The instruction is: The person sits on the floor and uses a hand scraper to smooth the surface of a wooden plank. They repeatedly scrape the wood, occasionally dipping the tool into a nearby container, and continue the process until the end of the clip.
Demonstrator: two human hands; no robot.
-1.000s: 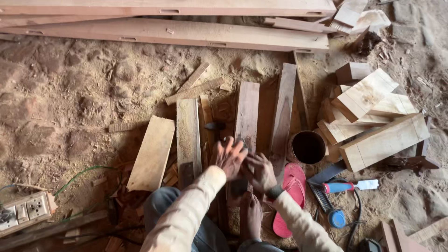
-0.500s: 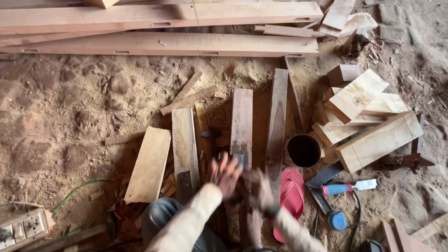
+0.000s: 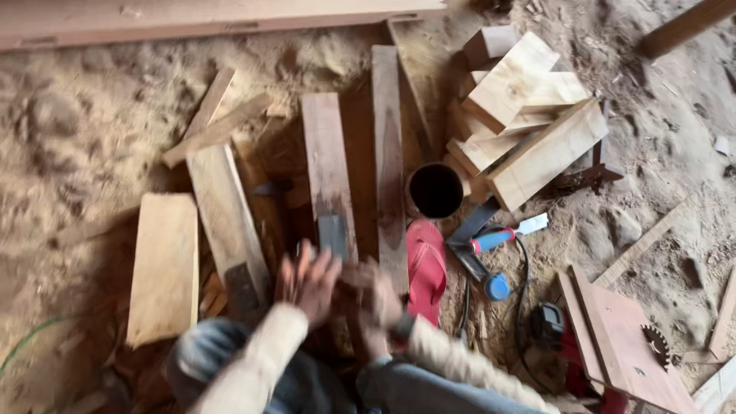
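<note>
Sawdust covers the whole floor, and I sit in the middle of it with my knees drawn up, so everything I need lies within arm's reach around the middle plank (image 3: pixel 328 172). That plank runs straight away from me, its near end just beyond my hands, which is probably why they meet there. A second plank (image 3: pixel 389 153) lies just right of it and parallel; a wider board (image 3: pixel 227 222) lies left of it, angled, and a pale slab (image 3: pixel 163 268) sits further left again. Right of the middle plank, past the second one, a red sandal (image 3: pixel 426 268) lies flat, and a dark pot (image 3: pixel 435 190) stands open-mouthed above it. Beyond the pot, offcuts (image 3: pixel 529 115) are stacked loosely, out of the working lane. A blue-handled tool (image 3: pixel 494 239) lies right of the sandal.

My left hand (image 3: pixel 309 282) is spread, fingers (image 3: pixel 307 259) apart and raised, gripping nothing that I can make out; it is blurred. My right hand (image 3: pixel 373 295) is curled inward beside it, the two touching or nearly so. Whether that hand closes on some small thing I cannot tell, since blur hides the palm. Both hover at the near end of the middle plank.
</note>
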